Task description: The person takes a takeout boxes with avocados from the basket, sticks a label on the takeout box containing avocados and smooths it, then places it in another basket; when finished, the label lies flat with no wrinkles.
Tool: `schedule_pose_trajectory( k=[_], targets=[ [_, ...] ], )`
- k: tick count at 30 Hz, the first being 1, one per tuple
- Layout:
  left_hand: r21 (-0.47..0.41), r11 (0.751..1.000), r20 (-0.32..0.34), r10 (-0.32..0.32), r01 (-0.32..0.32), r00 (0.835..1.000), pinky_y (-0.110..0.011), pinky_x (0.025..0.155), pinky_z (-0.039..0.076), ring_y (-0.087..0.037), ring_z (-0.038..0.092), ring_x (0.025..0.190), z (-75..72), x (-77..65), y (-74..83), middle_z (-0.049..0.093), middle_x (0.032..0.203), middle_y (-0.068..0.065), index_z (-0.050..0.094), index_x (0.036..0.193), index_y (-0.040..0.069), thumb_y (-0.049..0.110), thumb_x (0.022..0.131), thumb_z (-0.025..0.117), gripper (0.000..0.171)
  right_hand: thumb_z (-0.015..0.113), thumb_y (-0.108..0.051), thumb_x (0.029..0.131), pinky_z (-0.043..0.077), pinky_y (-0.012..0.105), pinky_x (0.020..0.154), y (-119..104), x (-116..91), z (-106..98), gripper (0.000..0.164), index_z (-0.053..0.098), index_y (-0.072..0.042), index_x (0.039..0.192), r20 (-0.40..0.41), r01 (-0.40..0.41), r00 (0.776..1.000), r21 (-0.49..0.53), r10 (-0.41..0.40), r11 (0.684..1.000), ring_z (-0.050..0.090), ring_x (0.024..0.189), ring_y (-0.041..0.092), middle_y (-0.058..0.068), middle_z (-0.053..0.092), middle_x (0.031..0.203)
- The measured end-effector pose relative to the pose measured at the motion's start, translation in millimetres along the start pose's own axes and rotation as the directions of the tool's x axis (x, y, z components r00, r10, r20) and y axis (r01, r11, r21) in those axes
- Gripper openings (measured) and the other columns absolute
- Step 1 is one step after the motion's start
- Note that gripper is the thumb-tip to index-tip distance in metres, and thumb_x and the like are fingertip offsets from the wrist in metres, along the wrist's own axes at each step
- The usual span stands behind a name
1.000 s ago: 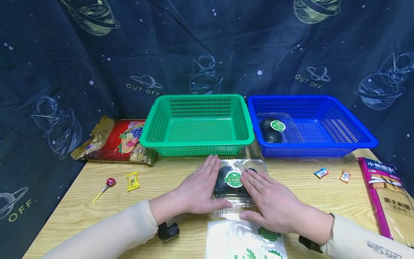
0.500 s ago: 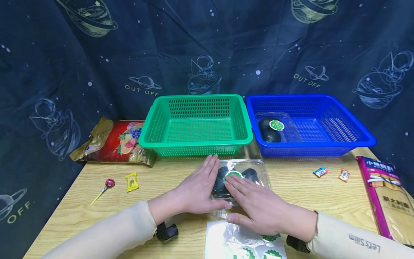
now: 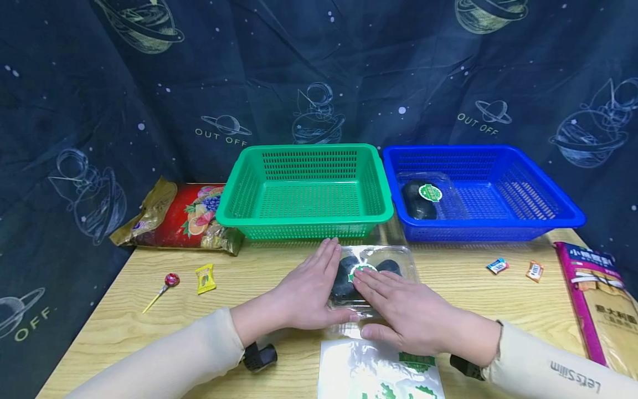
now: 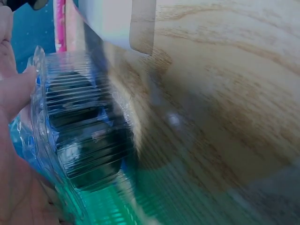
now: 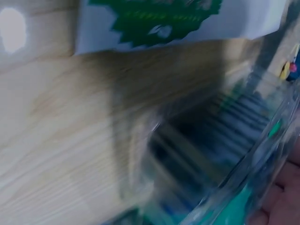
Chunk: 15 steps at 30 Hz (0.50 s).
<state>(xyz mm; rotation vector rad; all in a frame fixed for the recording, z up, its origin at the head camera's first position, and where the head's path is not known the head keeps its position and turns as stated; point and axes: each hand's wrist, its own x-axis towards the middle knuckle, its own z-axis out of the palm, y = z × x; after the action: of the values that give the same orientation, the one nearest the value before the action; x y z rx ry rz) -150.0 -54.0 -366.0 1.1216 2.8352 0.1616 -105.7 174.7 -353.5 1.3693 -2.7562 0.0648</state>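
A clear plastic lidded box (image 3: 410, 265) with dark oblong pieces (image 3: 343, 287) inside lies on the table before me. On its lid is a round green-and-white sticker (image 3: 353, 271), partly covered by fingers. My left hand (image 3: 311, 291) rests along the box's left side, fingers straight and together, thumb toward the near edge. With straight fingers, my right hand (image 3: 411, 316) presses on the sticker and lid. The ribbed side of the box (image 4: 84, 131) shows in the left wrist view; the right wrist view has the box (image 5: 201, 145) blurred.
Just nearer lies a white sheet of green stickers (image 3: 344, 368). Behind stand a green basket (image 3: 304, 220) and a blue basket (image 3: 488, 223) holding a similar box (image 3: 420, 199). A red bag (image 3: 191, 216), lollipop (image 3: 171, 280), small candies (image 3: 205, 279) and purple-edged packet (image 3: 600, 305) lie around.
My right hand has shifted left from the right part of the lid onto the sticker, then slightly right again, fingers still straight. The left hand stays at the box's side.
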Motion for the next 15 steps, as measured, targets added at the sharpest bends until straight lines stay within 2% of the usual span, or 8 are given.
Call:
schedule_pose_trajectory(
  k=[4,11,15],
  targets=[
    [-0.002,1.0,0.0,0.005,-0.005,1.0,-0.038,0.116,0.011,-0.031,-0.002,0.145,0.5,1.2,1.1,-0.002,0.157,-0.021,0.007,0.15,-0.006,0.079,0.081,0.041,0.115,0.039,-0.052,0.098,0.035,0.041,0.108,6,-9,-3,0.07,0.042,0.002,0.142,-0.017,0.013,1.0,-0.019,-0.013,1.0,0.037,0.136,0.027,0.016,0.041,0.146],
    [-0.001,1.0,0.002,0.003,-0.003,1.0,-0.038,0.116,0.009,-0.032,-0.003,0.145,0.4,0.4,0.7,-0.003,0.157,-0.022,0.006,0.149,-0.007,0.079,0.08,0.041,0.116,0.05,-0.044,0.096,0.038,0.043,0.105,14,-24,-8,0.062,0.047,0.001,0.138,-0.035,-0.009,0.999,-0.027,0.009,1.0,0.041,0.133,0.029,0.014,0.046,0.143],
    [-0.009,1.0,-0.003,0.0,0.0,1.0,-0.039,0.116,0.011,-0.033,0.0,0.145,0.4,0.5,-0.3,-0.002,0.157,-0.023,0.007,0.149,-0.007,0.078,0.08,0.044,0.116,0.046,-0.045,0.098,0.04,0.044,0.103,17,-24,-16,0.06,0.052,0.002,0.134,-0.021,-0.036,0.999,-0.005,0.036,0.999,0.045,0.13,0.03,0.015,0.05,0.139]
  ],
)
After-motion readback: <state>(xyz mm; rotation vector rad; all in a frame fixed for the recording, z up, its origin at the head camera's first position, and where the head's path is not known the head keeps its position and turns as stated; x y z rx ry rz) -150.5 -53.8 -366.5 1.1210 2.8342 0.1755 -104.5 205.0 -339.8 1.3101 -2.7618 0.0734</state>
